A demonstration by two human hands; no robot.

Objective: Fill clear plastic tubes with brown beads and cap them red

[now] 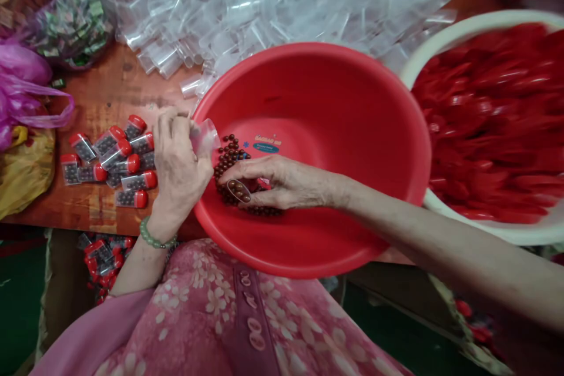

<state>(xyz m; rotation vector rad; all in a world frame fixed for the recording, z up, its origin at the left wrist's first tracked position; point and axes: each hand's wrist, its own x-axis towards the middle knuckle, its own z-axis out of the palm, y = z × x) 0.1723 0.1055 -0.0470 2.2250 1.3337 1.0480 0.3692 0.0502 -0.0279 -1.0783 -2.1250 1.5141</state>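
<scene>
Pink flowered clothing (211, 311) fills the bottom centre of the frame. Above it, inside the red basin (361, 106), the right hand (286, 182) pinches a clear tube (239, 191) among brown beads (228, 158), left of centre. Left fingers (170, 126) grasp a clear plastic piece (206, 138) over the basin's left rim.

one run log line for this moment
site: red round plastic basin | right hand: inside basin, holds clear plastic container with small brown balls inside | left hand: near rim, holds translucent plastic piece
</scene>
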